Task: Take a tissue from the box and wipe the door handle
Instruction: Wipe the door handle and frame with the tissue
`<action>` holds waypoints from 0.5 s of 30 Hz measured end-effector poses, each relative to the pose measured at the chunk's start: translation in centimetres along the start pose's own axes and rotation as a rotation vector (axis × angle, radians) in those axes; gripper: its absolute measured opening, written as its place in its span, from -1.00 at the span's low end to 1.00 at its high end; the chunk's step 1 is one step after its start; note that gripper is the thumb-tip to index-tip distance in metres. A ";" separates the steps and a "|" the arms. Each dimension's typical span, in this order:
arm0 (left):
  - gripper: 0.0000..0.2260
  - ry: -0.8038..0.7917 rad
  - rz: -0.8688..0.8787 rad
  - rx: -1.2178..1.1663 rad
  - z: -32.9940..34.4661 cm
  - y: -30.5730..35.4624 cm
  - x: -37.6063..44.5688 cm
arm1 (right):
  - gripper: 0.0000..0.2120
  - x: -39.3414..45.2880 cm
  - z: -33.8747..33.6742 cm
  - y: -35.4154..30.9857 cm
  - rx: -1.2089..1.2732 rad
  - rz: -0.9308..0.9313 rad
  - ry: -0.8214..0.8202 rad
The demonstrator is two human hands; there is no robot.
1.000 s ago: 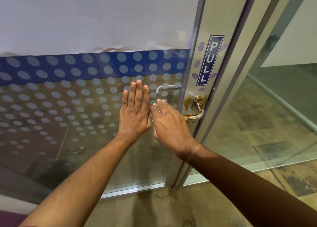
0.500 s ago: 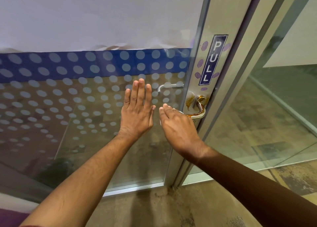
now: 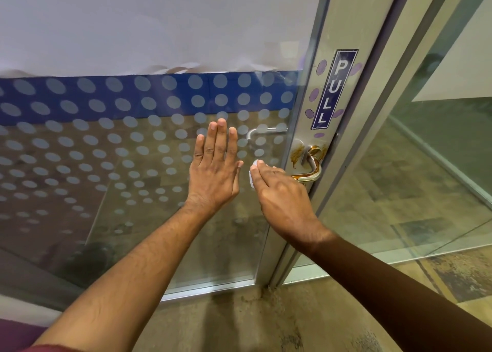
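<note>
Left hand: flat, fingers straight, on glass door.
Right hand: pressing tissue, now slid onto stained handle.
Implication: wiping begun.

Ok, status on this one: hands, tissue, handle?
Left hand flat on glass. Right hand presses tissue by door handle. Handle smeared brown. Nothing in the way.

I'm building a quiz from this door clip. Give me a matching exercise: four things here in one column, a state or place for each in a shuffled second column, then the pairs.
1. left hand
2. right hand
3. door handle
4. PULL sign

A. smeared with brown stains
B. flat on the dotted glass
C. on the frame above the handle
D. holding a white tissue

Pairs: 1-B, 2-D, 3-A, 4-C
</note>
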State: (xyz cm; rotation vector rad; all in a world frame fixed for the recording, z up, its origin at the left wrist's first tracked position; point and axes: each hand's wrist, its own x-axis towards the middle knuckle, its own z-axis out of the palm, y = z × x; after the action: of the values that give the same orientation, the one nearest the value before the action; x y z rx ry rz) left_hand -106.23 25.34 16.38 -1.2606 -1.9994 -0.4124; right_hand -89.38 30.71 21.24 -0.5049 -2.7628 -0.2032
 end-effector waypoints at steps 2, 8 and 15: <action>-0.17 -0.002 -0.002 -0.004 0.0 0.0 0.0 | -0.49 -0.8 0.1 0.9 -0.009 -0.031 0.038; -0.16 0.022 0.001 -0.005 0.1 -0.1 0.1 | -0.53 -2.4 -0.7 3.8 0.033 0.007 0.071; -0.14 0.008 -0.004 -0.003 0.1 0.1 0.2 | -0.51 -0.6 0.6 0.6 0.051 0.030 0.148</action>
State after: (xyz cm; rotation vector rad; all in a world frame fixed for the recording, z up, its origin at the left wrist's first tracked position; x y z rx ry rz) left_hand -106.21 25.57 16.42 -1.2544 -1.9955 -0.4218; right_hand -88.83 31.20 20.52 -0.4964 -2.6078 -0.1561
